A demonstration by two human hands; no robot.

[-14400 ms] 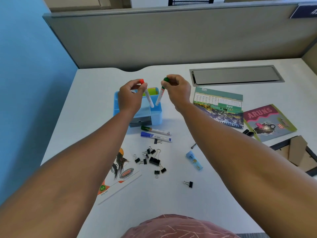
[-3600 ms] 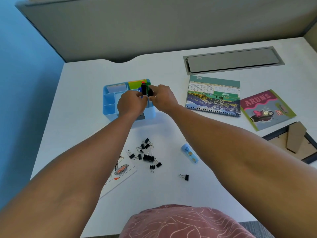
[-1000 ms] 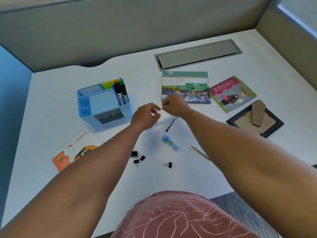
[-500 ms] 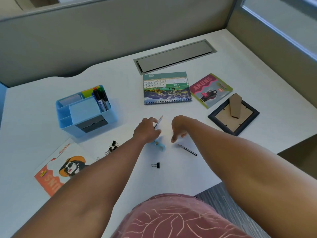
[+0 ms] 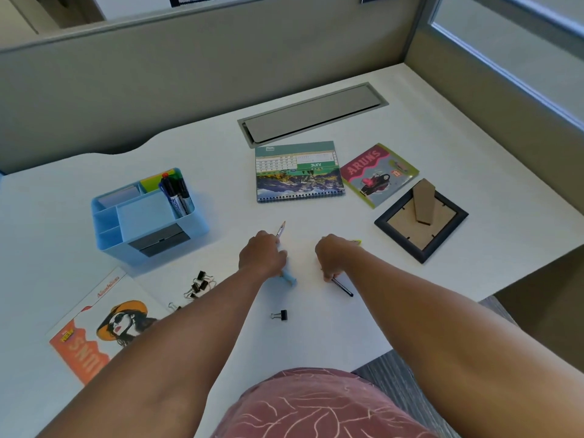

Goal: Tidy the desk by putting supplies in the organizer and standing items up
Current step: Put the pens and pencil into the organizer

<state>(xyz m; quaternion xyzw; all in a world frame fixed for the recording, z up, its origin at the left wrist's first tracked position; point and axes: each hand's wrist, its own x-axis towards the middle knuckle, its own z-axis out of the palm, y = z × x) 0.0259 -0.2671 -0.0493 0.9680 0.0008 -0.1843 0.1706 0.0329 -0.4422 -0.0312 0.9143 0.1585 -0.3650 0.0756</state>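
- A lone binder clip (image 5: 280, 315) lies nearest; more binder clips (image 5: 199, 287) sit left, uncollected.
- The right hand (image 5: 334, 257), raised empty a second ago, now presses curled fingers onto a black pen (image 5: 343, 286) on the desk (image 5: 442, 128); whether the grip has closed cannot be told.
- The left hand (image 5: 261, 255) has picked up a pencil (image 5: 280, 230) and covers a light-blue item (image 5: 289, 277).
- The organizer (image 5: 148, 216), far left, already holds the markers (image 5: 175, 194).
- Calendar (image 5: 298, 170) and photo frame (image 5: 420, 221) lie flat, not yet stood up.

Both bare arms stretched forward, palms down. Left hand (image 5: 261, 252) curled closed, knuckles up. Right hand (image 5: 334, 255) low, fingers bent downward, pinching at tips.
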